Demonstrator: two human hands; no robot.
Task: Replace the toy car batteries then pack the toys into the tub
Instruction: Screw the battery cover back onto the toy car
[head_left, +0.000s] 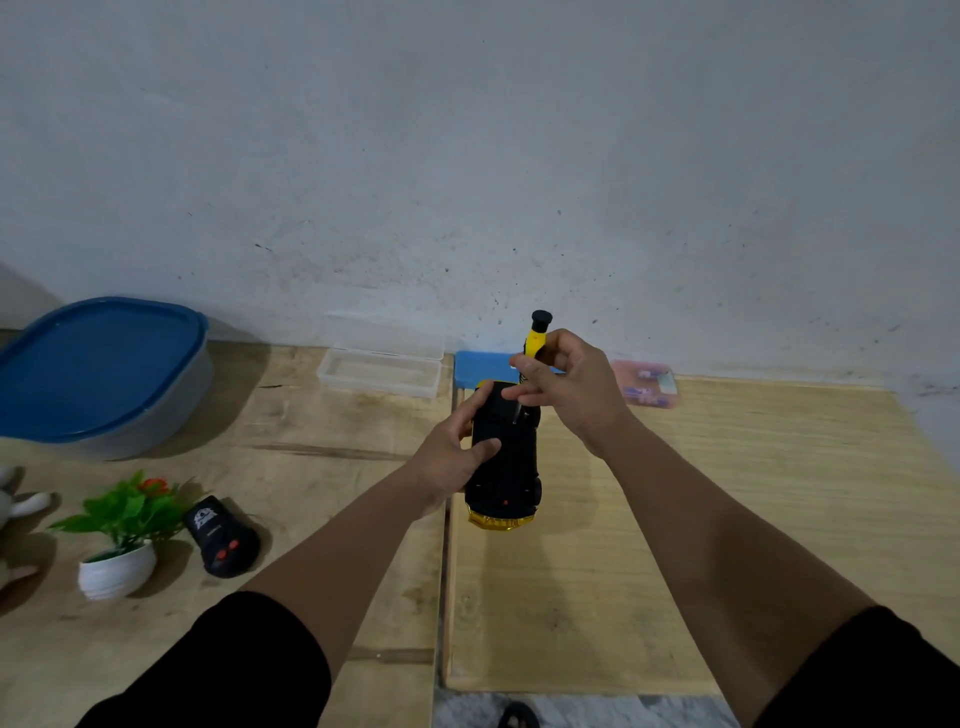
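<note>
currently | car (503, 457) upside down on table (727, 493), left hand (447, 467) gripping its side | right hand (566, 387) pinching screwdriver (535, 338) upright into underside | risk – tip slips or strips screw if tilted; tub (98, 374) far left, lidded

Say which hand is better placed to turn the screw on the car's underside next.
Right. The right hand already grips the yellow screwdriver, its tip down on the upturned toy car. The left hand is busy steadying the car's side.
</note>
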